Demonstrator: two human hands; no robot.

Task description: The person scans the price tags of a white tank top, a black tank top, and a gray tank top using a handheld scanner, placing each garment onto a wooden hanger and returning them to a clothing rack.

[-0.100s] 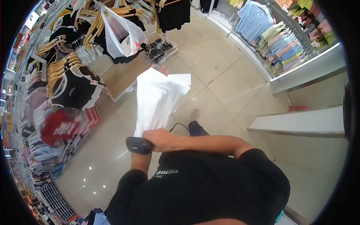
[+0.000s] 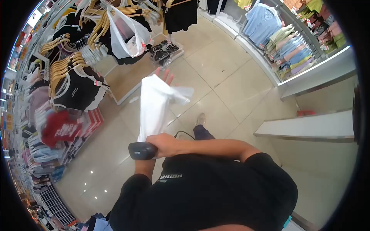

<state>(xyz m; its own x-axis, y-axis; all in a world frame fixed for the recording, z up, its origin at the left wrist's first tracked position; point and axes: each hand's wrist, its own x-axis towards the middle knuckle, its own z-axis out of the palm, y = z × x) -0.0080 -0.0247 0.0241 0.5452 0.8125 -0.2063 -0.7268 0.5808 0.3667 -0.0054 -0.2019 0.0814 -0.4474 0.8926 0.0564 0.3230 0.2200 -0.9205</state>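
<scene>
A white garment (image 2: 156,106) hangs lengthwise in front of the person, its long axis running up and away from the body. The right hand (image 2: 166,145) grips its lower end, beside a dark handheld scanner (image 2: 142,150). The left hand (image 2: 165,76), fingers spread, seems to support the top from behind. Clothing racks (image 2: 73,77) stand to the left.
</scene>
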